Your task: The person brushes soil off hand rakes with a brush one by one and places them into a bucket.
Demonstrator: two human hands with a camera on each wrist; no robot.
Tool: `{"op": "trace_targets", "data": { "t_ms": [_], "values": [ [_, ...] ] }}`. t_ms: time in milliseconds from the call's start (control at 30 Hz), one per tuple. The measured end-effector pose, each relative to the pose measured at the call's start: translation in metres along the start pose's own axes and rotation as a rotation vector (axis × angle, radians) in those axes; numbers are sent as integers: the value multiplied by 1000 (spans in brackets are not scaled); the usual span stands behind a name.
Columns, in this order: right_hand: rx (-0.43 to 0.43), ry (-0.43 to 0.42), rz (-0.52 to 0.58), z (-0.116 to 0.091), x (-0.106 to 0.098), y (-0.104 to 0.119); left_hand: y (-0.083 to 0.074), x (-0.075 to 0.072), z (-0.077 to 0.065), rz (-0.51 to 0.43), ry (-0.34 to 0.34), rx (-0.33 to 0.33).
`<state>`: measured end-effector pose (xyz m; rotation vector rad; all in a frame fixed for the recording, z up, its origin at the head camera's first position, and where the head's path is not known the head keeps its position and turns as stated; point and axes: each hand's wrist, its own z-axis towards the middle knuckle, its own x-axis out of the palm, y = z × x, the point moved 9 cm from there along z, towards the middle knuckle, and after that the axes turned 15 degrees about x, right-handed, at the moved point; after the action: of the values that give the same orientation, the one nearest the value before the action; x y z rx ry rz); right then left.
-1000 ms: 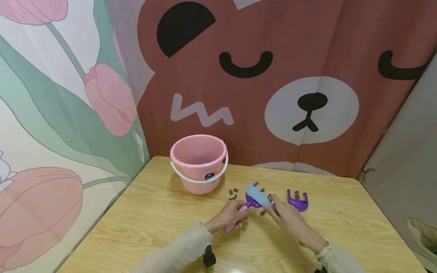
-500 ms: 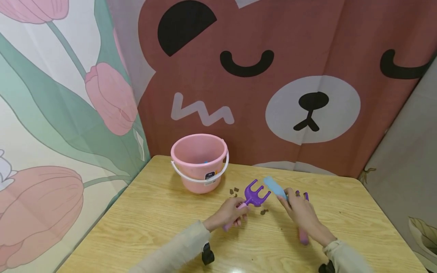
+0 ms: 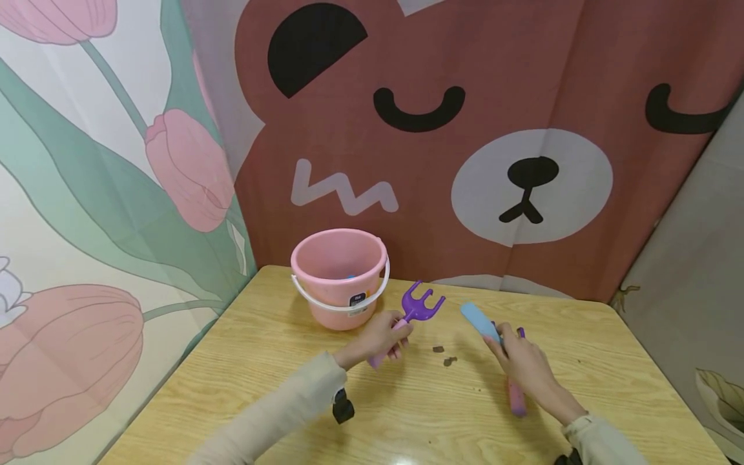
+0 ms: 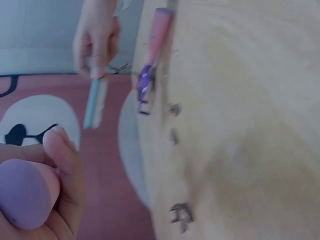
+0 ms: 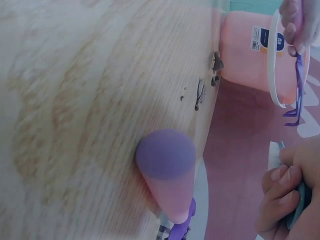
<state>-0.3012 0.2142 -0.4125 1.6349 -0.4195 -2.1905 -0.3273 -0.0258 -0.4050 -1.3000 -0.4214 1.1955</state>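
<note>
In the head view my left hand [image 3: 385, 336] grips the pink handle of a small purple hand rake [image 3: 418, 309], its three prongs pointing up and away just right of the bucket. The lilac handle end [image 4: 22, 195] shows close in the left wrist view. My right hand [image 3: 526, 361] holds a light blue brush [image 3: 480, 319] by its handle; pale bristles [image 5: 273, 155] show in the right wrist view. Rake and brush are apart. A second purple rake with a pink handle [image 3: 515, 394] lies on the table, its head mostly hidden behind my right hand.
A pink bucket [image 3: 337, 303] with a white bail handle [image 3: 325, 306] stands at the back left, something blue inside. Brown bits [image 3: 447, 361] lie on the wooden table [image 3: 325, 426] between my hands, and more dark bits [image 5: 217, 62] near the bucket. A bear-print cloth [image 3: 418, 194] hangs behind.
The brush has moved off the rake's head to the right with my right hand. My left hand has carried the rake up and left, toward the bucket.
</note>
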Motion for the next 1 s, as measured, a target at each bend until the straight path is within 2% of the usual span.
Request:
{"op": "trace_targets", "data": {
  "t_ms": [200, 400, 567, 733, 1000],
  "values": [
    [20, 32, 3, -2, 3, -4, -23, -24, 9, 40, -6, 23],
    [32, 56, 1, -2, 5, -6, -42, -46, 17, 145, -4, 61],
    [32, 71, -1, -2, 7, -8, -50, -65, 20, 220, -54, 13],
    [37, 79, -4, -2, 8, -10, -59, -86, 23, 346, -87, -5],
    [21, 75, -14, -3, 9, -11, -61, -111, 23, 353, -149, -68]
  ]
}}
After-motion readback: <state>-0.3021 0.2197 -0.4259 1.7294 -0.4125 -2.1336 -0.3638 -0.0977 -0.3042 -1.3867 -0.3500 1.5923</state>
